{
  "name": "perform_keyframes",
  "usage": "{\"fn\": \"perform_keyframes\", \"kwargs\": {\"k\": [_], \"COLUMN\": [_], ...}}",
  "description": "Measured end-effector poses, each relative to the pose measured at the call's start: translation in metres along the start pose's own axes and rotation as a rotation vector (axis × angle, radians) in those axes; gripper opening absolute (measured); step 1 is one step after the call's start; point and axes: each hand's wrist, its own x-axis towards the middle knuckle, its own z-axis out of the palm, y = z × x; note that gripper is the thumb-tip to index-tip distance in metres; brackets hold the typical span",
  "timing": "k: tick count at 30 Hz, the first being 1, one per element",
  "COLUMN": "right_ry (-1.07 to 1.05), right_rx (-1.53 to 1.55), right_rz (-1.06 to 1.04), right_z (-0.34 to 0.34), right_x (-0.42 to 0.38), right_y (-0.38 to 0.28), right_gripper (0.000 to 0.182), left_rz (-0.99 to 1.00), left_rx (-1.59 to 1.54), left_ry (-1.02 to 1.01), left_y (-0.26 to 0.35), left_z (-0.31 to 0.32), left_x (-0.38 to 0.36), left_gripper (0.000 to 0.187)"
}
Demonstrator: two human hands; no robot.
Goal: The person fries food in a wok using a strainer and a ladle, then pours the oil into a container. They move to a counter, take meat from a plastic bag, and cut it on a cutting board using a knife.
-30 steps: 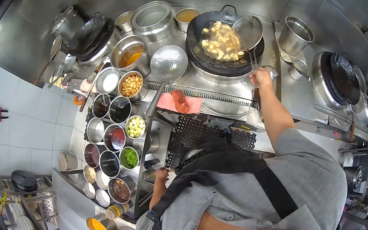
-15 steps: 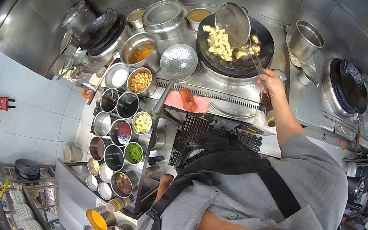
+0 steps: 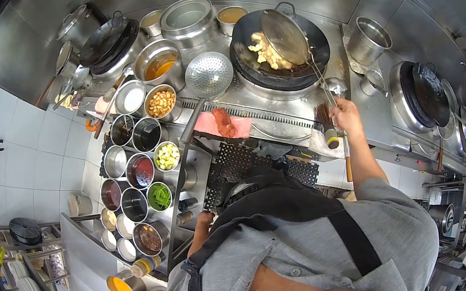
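Observation:
My right hand [image 3: 345, 116] is closed around the long wire handle of a mesh strainer [image 3: 284, 35]. The strainer is tilted over a black wok [image 3: 308, 23] on the stove at upper right. Pale yellow chunks of food [image 3: 266, 53] lie in the wok, beside and partly behind the strainer. Near that hand are a bristle brush [image 3: 323, 119] and a wooden-handled tool [image 3: 348, 168]. Low by my body, my left hand [image 3: 205, 218] is curled beside the counter's edge; whatever it grips, if anything, is hidden.
Several metal pots of sauces and ingredients, including a pot of nuts [image 3: 161, 103], stand at left. A perforated ladle [image 3: 209, 75] and a pink cloth [image 3: 207, 126] lie left of the wok. Another wok [image 3: 429, 96] sits at right; a metal pot [image 3: 369, 39] stands between.
The strainer has turned and lowered over the wok, and the yellow chunks have shifted together. My right hand has moved slightly down in view. The whole view has shifted a little.

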Motion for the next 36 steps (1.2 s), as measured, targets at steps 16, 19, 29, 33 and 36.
{"fn": "perform_keyframes", "kwargs": {"k": [16,19,29,33,36], "right_ry": [0.112,0.11,0.224,0.243,0.308], "right_rx": [-0.171,-0.32,-0.247,-0.387,-0.348], "right_rz": [-0.052,-0.104,-0.225,-0.248,-0.223], "right_z": [0.033,0.048,0.027,0.024,0.01], "right_x": [0.052,0.089,0.082,0.089,0.084], "right_y": [0.015,0.053,0.032,0.07,0.069], "right_gripper": [0.041,0.041,0.037,0.036,0.038], "left_rz": [0.04,0.161,0.087,-0.017,0.024], "left_rx": [-0.096,0.38,-0.086,-0.05,-0.071], "left_ry": [0.004,0.003,-0.029,-0.015,0.042], "left_y": [-0.01,-0.032,0.004,0.051,0.044], "left_z": [0.007,0.034,0.011,-0.01,-0.007], "left_x": [-0.024,0.007,-0.009,-0.04,-0.033], "left_gripper": [0.017,0.017,0.017,0.019,0.019]}}
